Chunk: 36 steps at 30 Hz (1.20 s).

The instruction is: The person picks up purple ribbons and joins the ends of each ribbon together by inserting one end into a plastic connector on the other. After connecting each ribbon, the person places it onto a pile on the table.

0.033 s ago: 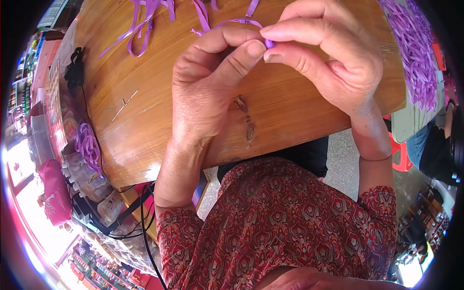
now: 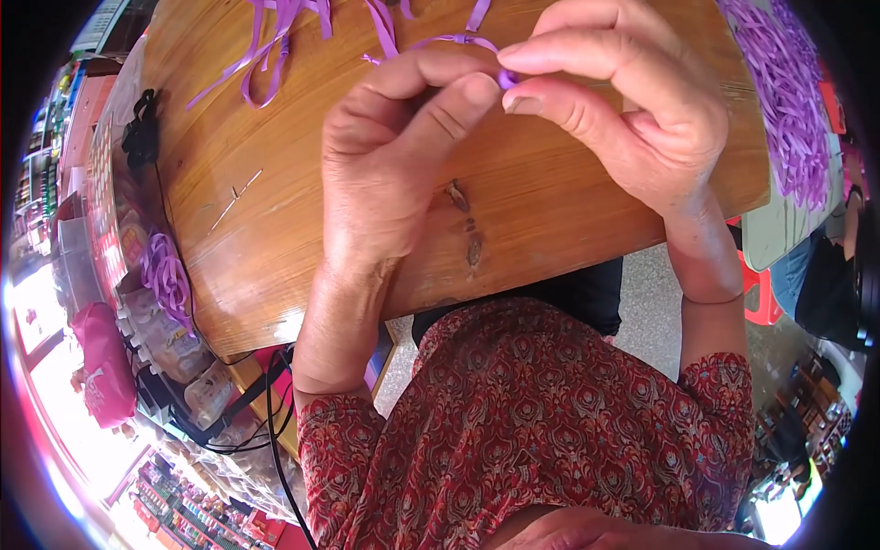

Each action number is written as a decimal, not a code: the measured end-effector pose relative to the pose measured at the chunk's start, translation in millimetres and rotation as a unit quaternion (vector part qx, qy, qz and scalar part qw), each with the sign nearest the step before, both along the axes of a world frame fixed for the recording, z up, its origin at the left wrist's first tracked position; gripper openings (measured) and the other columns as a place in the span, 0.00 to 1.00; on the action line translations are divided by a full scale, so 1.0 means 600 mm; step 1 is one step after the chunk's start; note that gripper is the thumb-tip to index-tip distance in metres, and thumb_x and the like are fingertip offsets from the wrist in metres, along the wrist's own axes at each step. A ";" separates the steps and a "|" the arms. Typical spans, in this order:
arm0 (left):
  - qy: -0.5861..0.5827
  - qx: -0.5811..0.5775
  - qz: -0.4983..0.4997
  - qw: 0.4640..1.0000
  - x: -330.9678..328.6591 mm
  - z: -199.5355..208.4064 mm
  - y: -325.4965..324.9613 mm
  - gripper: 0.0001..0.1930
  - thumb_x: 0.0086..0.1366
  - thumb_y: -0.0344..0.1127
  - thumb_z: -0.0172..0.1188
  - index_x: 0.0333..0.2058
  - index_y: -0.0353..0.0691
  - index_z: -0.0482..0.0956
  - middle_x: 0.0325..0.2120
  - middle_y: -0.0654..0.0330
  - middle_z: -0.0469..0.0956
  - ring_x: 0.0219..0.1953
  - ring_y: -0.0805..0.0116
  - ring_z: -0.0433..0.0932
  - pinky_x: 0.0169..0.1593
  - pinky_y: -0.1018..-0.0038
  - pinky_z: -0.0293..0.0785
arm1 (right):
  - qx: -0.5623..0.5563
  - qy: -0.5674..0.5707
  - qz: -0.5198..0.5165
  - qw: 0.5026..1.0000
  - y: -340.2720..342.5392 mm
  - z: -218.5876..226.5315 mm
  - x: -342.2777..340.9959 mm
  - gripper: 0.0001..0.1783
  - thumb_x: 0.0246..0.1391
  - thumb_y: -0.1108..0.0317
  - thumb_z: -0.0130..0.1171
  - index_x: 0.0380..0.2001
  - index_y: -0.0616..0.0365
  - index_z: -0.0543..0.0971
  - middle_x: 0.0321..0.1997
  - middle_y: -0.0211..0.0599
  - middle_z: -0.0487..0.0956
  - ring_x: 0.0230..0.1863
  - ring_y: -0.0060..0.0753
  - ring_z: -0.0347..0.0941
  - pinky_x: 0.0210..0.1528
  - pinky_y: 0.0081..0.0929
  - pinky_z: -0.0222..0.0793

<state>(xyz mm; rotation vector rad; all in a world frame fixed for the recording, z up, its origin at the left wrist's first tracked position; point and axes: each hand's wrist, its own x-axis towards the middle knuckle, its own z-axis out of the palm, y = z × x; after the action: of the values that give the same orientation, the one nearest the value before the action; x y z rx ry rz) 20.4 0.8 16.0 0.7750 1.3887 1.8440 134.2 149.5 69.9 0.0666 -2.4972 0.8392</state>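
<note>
Both hands meet above the far middle of the wooden table. Between the fingertips shows a small bit of purple ribbon (image 2: 507, 81), bunched or knotted; its exact form is mostly covered. My left hand (image 2: 390, 156) pinches it from the left with thumb and forefinger. From the right, my right hand (image 2: 632, 101) grips the same bit between thumb and fingers. Just behind the fingertips, a thin knotted purple ribbon (image 2: 461, 39) runs over the table; whether it joins the held piece cannot be seen. Looped purple ribbons (image 2: 266, 69) lie on the far left of the table.
A thick pile of purple ribbons (image 2: 784, 119) covers the right side. On the wooden table (image 2: 568, 229) lies a thin metal tool (image 2: 236, 195). A purple ribbon bundle (image 2: 165, 280), a black cable (image 2: 142, 128) and a pink pouch (image 2: 103, 367) are at the left.
My left hand has shifted slightly left and its thumb tip has drawn up a little. The right fingers have closed further over the purple bit, so less of it shows.
</note>
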 end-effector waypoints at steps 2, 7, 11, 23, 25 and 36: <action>-0.002 0.034 0.077 0.996 -0.014 -0.001 -0.013 0.04 0.62 0.25 0.55 0.33 0.33 0.78 0.33 0.61 0.77 0.29 0.77 0.74 0.37 0.81 0.70 | -0.048 0.005 0.001 0.999 0.005 -0.042 -0.035 0.13 0.38 0.79 0.68 0.32 0.60 0.80 0.32 0.37 0.77 0.34 0.31 0.73 0.34 0.23 0.67; -0.062 0.121 0.187 0.973 -0.089 0.008 -0.044 0.05 0.60 0.28 0.57 0.33 0.33 0.77 0.24 0.65 0.74 0.21 0.82 0.61 0.25 0.83 0.56 | -0.165 0.097 -0.060 0.980 0.017 -0.060 -0.039 0.09 0.42 0.82 0.63 0.31 0.65 0.79 0.31 0.39 0.77 0.35 0.31 0.74 0.37 0.22 0.68; -0.095 0.142 0.238 0.956 -0.086 0.015 -0.028 0.06 0.59 0.29 0.58 0.33 0.31 0.76 0.19 0.68 0.70 0.18 0.81 0.55 0.23 0.81 0.49 | -0.083 0.105 -0.116 0.984 0.033 -0.077 -0.050 0.06 0.44 0.82 0.61 0.29 0.64 0.79 0.30 0.39 0.78 0.33 0.32 0.74 0.36 0.22 0.67; -0.006 0.092 0.316 0.944 -0.105 -0.006 -0.027 0.06 0.58 0.30 0.61 0.30 0.32 0.77 0.16 0.72 0.64 0.18 0.84 0.55 0.23 0.83 0.49 | 0.051 0.305 0.071 0.948 -0.013 -0.125 -0.149 0.06 0.45 0.73 0.62 0.29 0.62 0.80 0.32 0.41 0.77 0.36 0.42 0.73 0.39 0.33 0.70; 0.000 0.076 0.327 0.942 -0.101 -0.004 -0.029 0.07 0.58 0.30 0.61 0.31 0.32 0.78 0.17 0.72 0.65 0.18 0.85 0.56 0.22 0.84 0.50 | 0.083 0.075 -0.015 0.994 -0.043 -0.086 -0.151 0.05 0.46 0.73 0.61 0.29 0.61 0.80 0.34 0.44 0.77 0.38 0.45 0.73 0.41 0.35 0.70; 0.012 0.009 0.183 0.983 -0.162 -0.072 -0.064 0.23 0.64 0.37 0.56 0.54 0.33 0.64 0.46 0.56 0.71 0.46 0.69 0.70 0.49 0.79 0.64 | 0.054 0.001 -0.011 0.998 -0.046 -0.103 -0.167 0.03 0.47 0.74 0.60 0.27 0.61 0.79 0.33 0.44 0.78 0.38 0.42 0.74 0.40 0.34 0.72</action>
<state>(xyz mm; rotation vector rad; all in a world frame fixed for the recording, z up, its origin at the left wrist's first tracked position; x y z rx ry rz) -77.0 -37.4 -27.5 0.5793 1.6146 2.1316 33.8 122.1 8.0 0.0774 -2.5362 0.6940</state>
